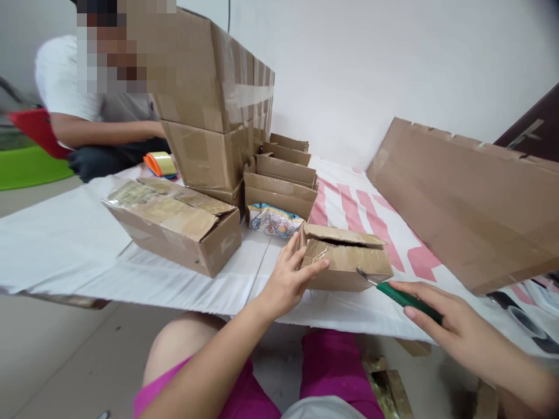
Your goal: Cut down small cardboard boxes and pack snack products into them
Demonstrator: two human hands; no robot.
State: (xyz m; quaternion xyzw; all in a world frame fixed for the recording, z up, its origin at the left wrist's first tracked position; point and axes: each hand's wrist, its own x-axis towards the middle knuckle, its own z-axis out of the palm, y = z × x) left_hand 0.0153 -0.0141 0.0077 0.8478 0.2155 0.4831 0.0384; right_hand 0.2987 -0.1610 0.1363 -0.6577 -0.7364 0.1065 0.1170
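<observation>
A small cardboard box (pixel 345 270) sits near the table's front edge, its taped top slit along a dark gap. My left hand (pixel 286 276) rests against the box's left end, fingers spread, with one digit reaching onto the top. In my right hand (pixel 441 311) is a green-handled tool (pixel 404 298) with a thin metal tip. That tip touches or nearly touches the box's top front edge; the exact contact is unclear. Behind my left hand lies a patterned plastic packet (pixel 275 221) in white and blue, partly inside an open carton (pixel 282 195).
Another taped box (pixel 174 224) lies to the left. Tall stacked cartons (pixel 196 105) stand behind it, beside a row of open cartons. A large cardboard panel (pixel 463 198) leans on the right. A roll of tape (pixel 526 321) is at the right edge. A person (pixel 126 110) sits at the far left.
</observation>
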